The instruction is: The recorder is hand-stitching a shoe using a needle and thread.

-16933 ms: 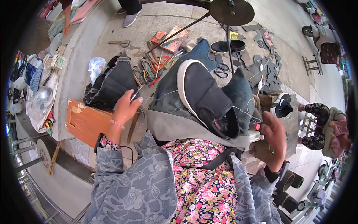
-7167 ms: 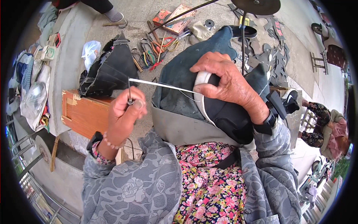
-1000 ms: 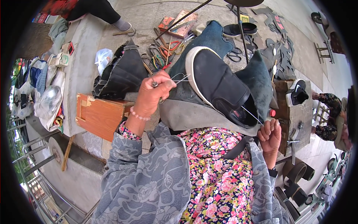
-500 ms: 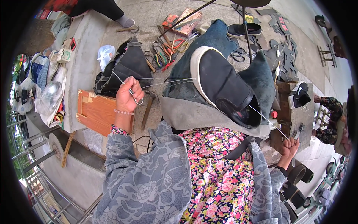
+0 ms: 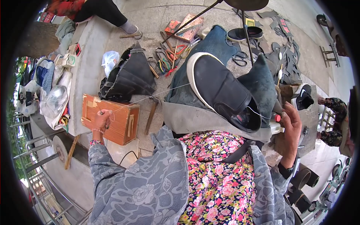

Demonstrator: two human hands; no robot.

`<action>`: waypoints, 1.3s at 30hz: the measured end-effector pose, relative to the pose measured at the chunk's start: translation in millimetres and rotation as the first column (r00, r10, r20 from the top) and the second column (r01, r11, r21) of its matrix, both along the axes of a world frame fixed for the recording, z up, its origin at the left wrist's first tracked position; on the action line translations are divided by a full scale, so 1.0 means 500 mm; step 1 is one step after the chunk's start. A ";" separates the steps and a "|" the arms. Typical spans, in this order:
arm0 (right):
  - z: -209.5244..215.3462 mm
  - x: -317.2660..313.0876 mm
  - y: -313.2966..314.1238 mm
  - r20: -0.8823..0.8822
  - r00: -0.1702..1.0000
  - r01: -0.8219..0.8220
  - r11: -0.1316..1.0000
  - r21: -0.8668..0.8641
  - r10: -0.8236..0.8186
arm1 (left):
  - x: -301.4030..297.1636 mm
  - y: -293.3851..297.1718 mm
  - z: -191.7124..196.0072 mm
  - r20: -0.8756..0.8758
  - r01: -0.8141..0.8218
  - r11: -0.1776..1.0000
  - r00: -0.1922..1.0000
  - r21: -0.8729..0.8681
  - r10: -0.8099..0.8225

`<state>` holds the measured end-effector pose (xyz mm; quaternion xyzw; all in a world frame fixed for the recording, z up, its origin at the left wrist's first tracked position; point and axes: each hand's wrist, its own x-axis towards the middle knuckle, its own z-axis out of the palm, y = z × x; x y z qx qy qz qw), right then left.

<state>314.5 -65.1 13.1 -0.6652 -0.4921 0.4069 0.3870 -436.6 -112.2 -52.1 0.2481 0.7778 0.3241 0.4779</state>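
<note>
A black slip-on shoe [image 5: 221, 90] with a white sole edge lies tilted across my lap, over dark blue cloth [image 5: 212, 41] and a grey cloth [image 5: 210, 114]. White thread [image 5: 153, 94] runs taut from its sole edge to my left hand [image 5: 102, 120], low at the left by a wooden box. That hand is closed on the thread and a slim metal tool, mostly hidden by the fingers. Slack thread also trails from the shoe's opening. My right hand [image 5: 291, 125] is open, fingers stretched upward, beside a red-capped bottle [image 5: 276, 119].
The orange-brown wooden box [image 5: 125, 123] and a black leather piece [image 5: 131, 75] lie left. Pliers [image 5: 163, 62], scissors [image 5: 240, 58] and leather scraps [image 5: 285, 56] lie on the ground beyond. A metal pole [image 5: 247, 37] stands past the shoe. Another person's leg [image 5: 108, 13] shows far left.
My left hand has moved down and left, drawing the thread longer. My right hand has come up, its fingers have opened, and the thread on that side has gone slack.
</note>
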 end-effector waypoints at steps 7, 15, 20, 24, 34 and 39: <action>0.063 -0.178 0.036 0.099 0.928 -0.372 0.916 0.151 0.360 | 0.104 0.033 0.006 -0.488 0.178 0.969 0.839 -0.172 -0.241; 0.081 -0.156 0.026 0.293 0.882 -0.327 0.927 -0.182 0.369 | 0.597 0.213 0.139 0.468 0.175 0.823 0.750 0.541 -0.467; 0.108 -0.115 0.005 0.015 0.926 -0.376 0.926 0.008 0.376 | 0.595 0.241 0.195 0.386 0.590 0.771 0.670 0.241 -0.634; 0.059 -0.180 0.032 -0.545 0.711 -0.158 0.856 0.493 0.445 | 0.566 0.223 0.186 0.689 0.405 0.810 0.435 0.425 -0.579; -0.006 -0.286 0.017 -0.927 0.265 -0.134 0.962 0.238 0.266 | 0.737 0.227 0.128 0.046 0.156 0.631 0.955 0.760 -0.292; -0.011 -0.280 -0.002 -0.902 0.349 -0.126 0.967 0.221 0.252 | 0.764 0.239 0.108 -0.416 0.405 0.521 0.904 0.752 -0.102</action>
